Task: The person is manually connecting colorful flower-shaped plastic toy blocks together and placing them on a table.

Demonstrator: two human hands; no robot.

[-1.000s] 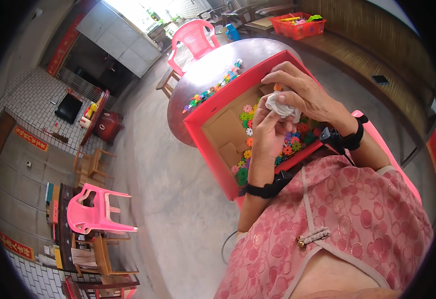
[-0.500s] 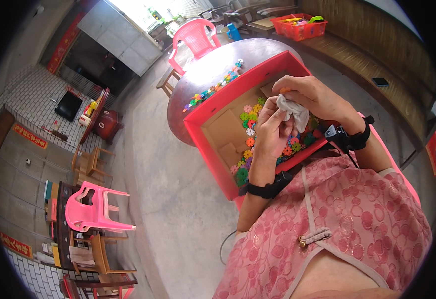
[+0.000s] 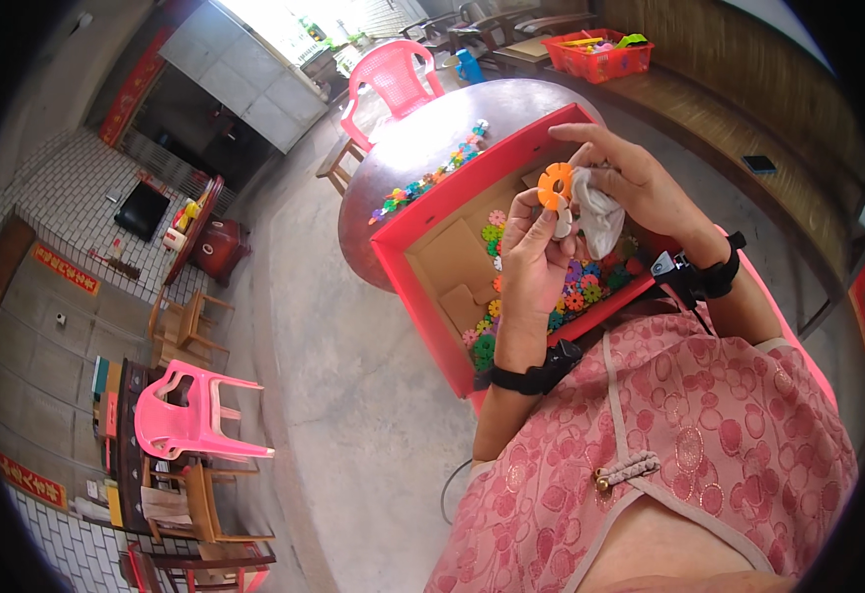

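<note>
Our left hand (image 3: 534, 252) pinches a white disc (image 3: 563, 219) between thumb and fingers, with a slotted orange disc (image 3: 548, 179) touching its upper edge. Our right hand (image 3: 642, 180) grips a crumpled white cloth (image 3: 602, 219) beside them, its index finger stretched out above. Half a second ago the cloth and fingers covered most of the orange disc; now we see it almost whole, the cloth having shifted to its right. Beneath our hands, the red box (image 3: 472, 180) holds many colourful discs (image 3: 485, 351), unmoved. Beyond it, we still see a row of joined pieces (image 3: 442, 178) on the round table (image 3: 363, 203).
</note>
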